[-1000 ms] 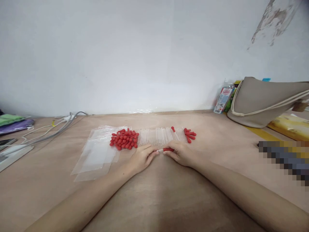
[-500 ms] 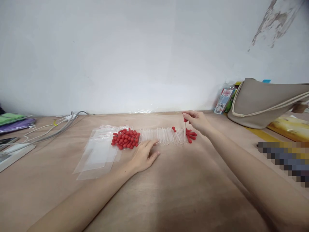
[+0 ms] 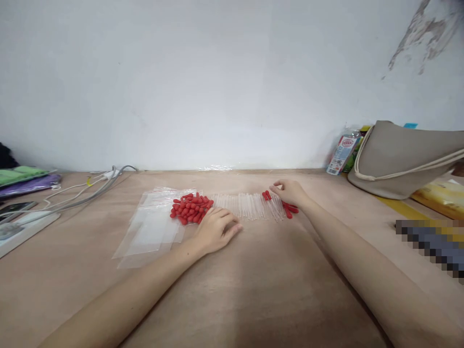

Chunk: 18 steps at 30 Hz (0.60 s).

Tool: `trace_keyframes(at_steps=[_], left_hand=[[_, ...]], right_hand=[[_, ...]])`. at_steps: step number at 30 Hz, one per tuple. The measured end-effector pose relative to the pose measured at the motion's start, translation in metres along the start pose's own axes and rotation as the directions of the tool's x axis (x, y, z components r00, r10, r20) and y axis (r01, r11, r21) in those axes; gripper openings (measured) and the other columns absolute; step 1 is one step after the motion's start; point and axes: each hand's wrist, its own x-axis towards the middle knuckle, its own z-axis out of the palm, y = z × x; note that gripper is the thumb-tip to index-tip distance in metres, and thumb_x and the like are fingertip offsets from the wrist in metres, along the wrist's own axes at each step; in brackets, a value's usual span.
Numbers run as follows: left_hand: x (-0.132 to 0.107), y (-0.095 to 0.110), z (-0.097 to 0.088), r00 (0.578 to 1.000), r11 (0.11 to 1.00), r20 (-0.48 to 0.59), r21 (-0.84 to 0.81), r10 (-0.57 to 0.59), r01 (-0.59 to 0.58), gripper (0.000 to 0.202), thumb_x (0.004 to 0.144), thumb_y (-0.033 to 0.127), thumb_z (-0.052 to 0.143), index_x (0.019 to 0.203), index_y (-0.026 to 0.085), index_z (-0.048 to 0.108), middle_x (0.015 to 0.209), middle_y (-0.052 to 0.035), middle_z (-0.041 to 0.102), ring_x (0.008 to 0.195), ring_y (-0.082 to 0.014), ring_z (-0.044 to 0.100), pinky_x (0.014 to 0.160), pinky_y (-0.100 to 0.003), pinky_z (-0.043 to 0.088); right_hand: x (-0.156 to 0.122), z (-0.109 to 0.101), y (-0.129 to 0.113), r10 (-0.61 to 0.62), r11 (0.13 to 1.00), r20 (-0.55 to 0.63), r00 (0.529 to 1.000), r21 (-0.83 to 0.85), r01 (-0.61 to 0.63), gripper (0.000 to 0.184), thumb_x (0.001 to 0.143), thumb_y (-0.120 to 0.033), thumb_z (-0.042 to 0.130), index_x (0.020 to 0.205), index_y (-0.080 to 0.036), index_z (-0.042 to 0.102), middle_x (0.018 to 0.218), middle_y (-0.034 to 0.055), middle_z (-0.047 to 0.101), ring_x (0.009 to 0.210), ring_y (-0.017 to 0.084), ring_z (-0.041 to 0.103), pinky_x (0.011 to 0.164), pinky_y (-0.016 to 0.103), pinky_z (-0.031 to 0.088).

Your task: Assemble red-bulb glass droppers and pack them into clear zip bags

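1. Two bare hands work at a row of clear tubes [image 3: 246, 205] lying side by side on the wooden table [image 3: 253, 290], midway along it and nearer the far edge.
2. The left hand [image 3: 215, 229] rests palm down at the row's left end, fingers loosely spread and holding nothing, its fingertips at the near side of the tubes.
3. The right hand [image 3: 292, 192] reaches to the row's right end with its fingers curled down. I cannot tell whether they pinch anything.
4. A few red-capped tubes [image 3: 290, 210] lie just under that hand, and two small red bulbs [image 3: 266, 195] sit beside its fingertips.
5. A heap of red rubber bulbs [image 3: 190, 209] lies touching the row's left end, just beyond the left hand.
6. Clear plastic bags [image 3: 152, 227] are spread flat to the left of the heap, partly under it.
7. Grey cables [image 3: 83, 193] trail toward the far left corner.
8. A taupe bag [image 3: 402, 159] stands at the far right corner, with a printed packet [image 3: 342, 147] leaning against the wall beside it.
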Motion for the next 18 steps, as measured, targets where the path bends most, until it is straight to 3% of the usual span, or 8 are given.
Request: trace_keyframes(at_steps=[4, 10, 13, 18], left_hand=[[0.032, -0.003, 0.004, 0.996, 0.991, -0.003, 0.100, -0.090, 0.090, 0.021, 0.082, 0.035, 0.048, 0.078, 0.017, 0.059, 0.080, -0.0058, 0.059, 0.082, -0.0207, 0.053, 0.077, -0.034, 0.040], [0.083, 0.005, 0.034, 0.924, 0.871, 0.044, 0.352, -0.381, 0.342, 0.039, 0.082, 0.044, 0.039, 0.087, 0.012, 0.061, 0.097, -0.0157, 0.056, 0.096, -0.0302, 0.047, 0.081, -0.041, 0.034], [0.095, 0.006, 0.045, 0.892, 0.835, 0.058, 0.385, -0.447, 0.393, 0.046, 0.080, 0.047, 0.040, 0.095, 0.008, 0.060, 0.101, -0.0197, 0.054, 0.098, -0.0322, 0.045, 0.082, -0.042, 0.031], [0.104, 0.010, 0.048, 0.854, 0.805, 0.098, 0.402, -0.512, 0.437, 0.044, 0.076, 0.042, 0.044, 0.093, 0.006, 0.062, 0.101, -0.0214, 0.055, 0.097, -0.0324, 0.046, 0.081, -0.041, 0.031]], right_hand=[[-0.005, -0.018, 0.022, 0.063, 0.997, 0.013, 0.998, -0.036, -0.062, 0.030, 0.075, -0.042, 0.051, 0.083, -0.017, 0.067, 0.074, 0.0051, 0.064, 0.067, 0.016, 0.058, 0.059, 0.025, 0.040], [-0.009, -0.020, 0.048, 0.113, 0.979, 0.242, 0.964, 0.141, -0.150, 0.026, 0.072, -0.039, 0.057, 0.078, -0.015, 0.066, 0.074, 0.0048, 0.066, 0.065, 0.014, 0.057, 0.058, 0.022, 0.041], [-0.010, -0.018, 0.048, 0.116, 0.960, 0.300, 0.947, 0.211, -0.184, 0.031, 0.070, -0.043, 0.060, 0.082, -0.015, 0.065, 0.077, 0.0065, 0.066, 0.065, 0.014, 0.057, 0.057, 0.023, 0.042], [-0.011, -0.025, 0.042, 0.140, 0.963, 0.245, 0.959, 0.190, -0.189, 0.050, 0.056, -0.041, 0.073, 0.094, -0.012, 0.059, 0.082, 0.0080, 0.064, 0.065, 0.014, 0.057, 0.055, 0.022, 0.043]])
